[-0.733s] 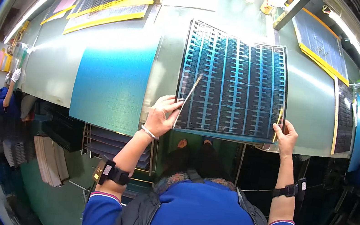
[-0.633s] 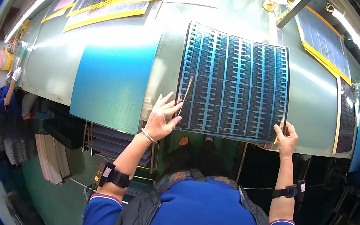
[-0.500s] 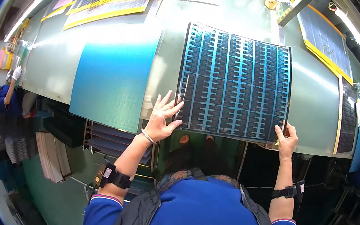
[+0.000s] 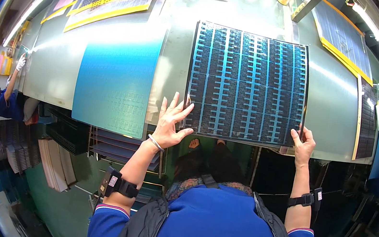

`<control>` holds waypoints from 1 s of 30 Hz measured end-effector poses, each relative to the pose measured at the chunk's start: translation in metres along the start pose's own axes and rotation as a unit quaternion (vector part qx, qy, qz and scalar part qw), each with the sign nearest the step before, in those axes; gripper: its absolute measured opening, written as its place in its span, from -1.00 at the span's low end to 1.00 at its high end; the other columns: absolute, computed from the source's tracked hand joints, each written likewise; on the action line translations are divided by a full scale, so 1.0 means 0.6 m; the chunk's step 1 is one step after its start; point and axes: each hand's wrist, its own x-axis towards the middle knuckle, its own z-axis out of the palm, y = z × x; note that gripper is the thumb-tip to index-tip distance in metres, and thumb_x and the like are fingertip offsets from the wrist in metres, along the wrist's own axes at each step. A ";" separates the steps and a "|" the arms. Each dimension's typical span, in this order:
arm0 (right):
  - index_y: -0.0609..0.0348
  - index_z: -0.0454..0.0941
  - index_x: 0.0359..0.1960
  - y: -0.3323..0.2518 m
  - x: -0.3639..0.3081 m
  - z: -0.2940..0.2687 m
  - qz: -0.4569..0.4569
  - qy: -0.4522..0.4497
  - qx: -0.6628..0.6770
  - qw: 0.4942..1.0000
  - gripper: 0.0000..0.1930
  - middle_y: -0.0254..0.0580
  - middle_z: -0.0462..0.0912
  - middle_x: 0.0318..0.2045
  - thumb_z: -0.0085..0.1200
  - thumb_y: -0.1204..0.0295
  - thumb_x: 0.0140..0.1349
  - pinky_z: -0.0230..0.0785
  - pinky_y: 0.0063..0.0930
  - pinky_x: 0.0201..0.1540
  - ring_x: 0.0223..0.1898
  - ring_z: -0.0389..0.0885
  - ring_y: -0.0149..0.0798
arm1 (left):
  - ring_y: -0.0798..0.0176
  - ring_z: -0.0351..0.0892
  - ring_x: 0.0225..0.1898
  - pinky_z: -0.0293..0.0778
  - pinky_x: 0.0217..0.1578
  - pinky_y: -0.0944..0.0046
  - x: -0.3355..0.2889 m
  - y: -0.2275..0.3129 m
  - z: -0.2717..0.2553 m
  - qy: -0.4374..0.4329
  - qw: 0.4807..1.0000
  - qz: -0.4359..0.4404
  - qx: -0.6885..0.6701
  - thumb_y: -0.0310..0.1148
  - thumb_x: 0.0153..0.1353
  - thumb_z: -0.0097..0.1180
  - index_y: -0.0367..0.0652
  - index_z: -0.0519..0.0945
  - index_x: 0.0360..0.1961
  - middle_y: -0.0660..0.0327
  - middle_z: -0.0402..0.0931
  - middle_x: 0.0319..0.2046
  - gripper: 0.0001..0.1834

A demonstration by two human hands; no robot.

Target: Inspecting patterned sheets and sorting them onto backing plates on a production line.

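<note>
Patterned sheet (image 4: 254,103) has blue stripes (image 4: 223,75) running forward, long axis unclear.

The fingers of the left hand (image 4: 167,126) have been spread from the earlier pinch on the patterned sheet (image 4: 247,85), the bright streak (previously slanted across the sheet's left edge) has been eliminated from view, and a co-worker's white-gloved hand (image 4: 21,62) has been shifted upward in view.
</note>
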 end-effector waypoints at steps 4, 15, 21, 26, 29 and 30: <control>0.27 0.56 -0.17 -0.002 0.003 0.000 -0.004 0.007 0.005 1.000 -0.69 -0.53 0.45 -0.49 0.26 0.49 0.01 0.24 -0.72 -0.38 -0.49 0.33 -0.62 | 0.00 -0.23 0.37 -0.47 0.28 -0.09 0.004 0.003 -0.001 0.003 1.000 -0.003 0.010 -0.21 -0.13 0.28 -0.01 0.30 0.21 0.18 0.03 0.31 -0.21; 0.22 0.30 0.07 -0.075 0.072 -0.050 0.128 -0.185 0.224 0.948 -0.42 -0.23 0.58 -0.27 0.26 0.48 -0.03 0.38 -0.49 -0.13 -0.23 0.53 -0.40 | -0.05 -0.17 0.35 -0.39 0.29 -0.10 0.017 0.020 -0.006 0.007 0.998 -0.004 0.058 -0.22 -0.15 0.26 -0.05 0.31 0.19 0.11 0.11 0.27 -0.21; -0.10 0.12 0.26 -0.105 0.300 0.007 0.109 -0.208 0.047 0.971 -0.33 -0.09 0.58 -0.19 0.12 0.35 0.10 0.34 -0.41 -0.05 -0.12 0.52 -0.28 | -0.12 -0.17 0.34 -0.39 0.27 -0.14 0.015 0.027 -0.001 -0.009 0.999 -0.007 0.049 -0.23 -0.17 0.27 -0.15 0.36 0.15 0.02 0.09 0.27 -0.24; -0.32 0.26 0.19 -0.107 0.356 0.072 -0.059 -0.121 -0.347 0.928 -0.55 0.03 0.59 -0.25 -0.15 0.16 0.23 0.34 -0.17 -0.04 -0.17 0.55 0.05 | -0.12 -0.19 0.35 -0.41 0.28 -0.13 0.018 0.036 -0.006 -0.011 0.999 -0.026 0.041 -0.28 -0.18 0.30 -0.10 0.36 0.16 0.03 0.07 0.28 -0.23; -0.38 0.25 0.19 -0.105 0.364 0.082 -0.007 -0.120 -0.367 0.922 -0.58 0.06 0.59 -0.25 -0.21 0.14 0.26 0.33 -0.13 -0.03 -0.15 0.54 0.08 | -0.11 -0.20 0.35 -0.41 0.28 -0.13 0.023 0.035 -0.006 -0.012 0.999 -0.026 0.046 -0.29 -0.19 0.30 -0.09 0.36 0.16 0.04 0.08 0.28 -0.23; -0.38 0.25 0.19 -0.109 0.365 0.084 -0.008 -0.120 -0.366 0.923 -0.58 0.06 0.59 -0.25 -0.21 0.14 0.26 0.33 -0.13 -0.03 -0.15 0.54 0.08 | -0.11 -0.22 0.36 -0.42 0.27 -0.13 0.021 0.036 -0.007 -0.020 0.998 -0.031 0.044 -0.28 -0.17 0.30 -0.12 0.35 0.16 0.01 0.07 0.28 -0.24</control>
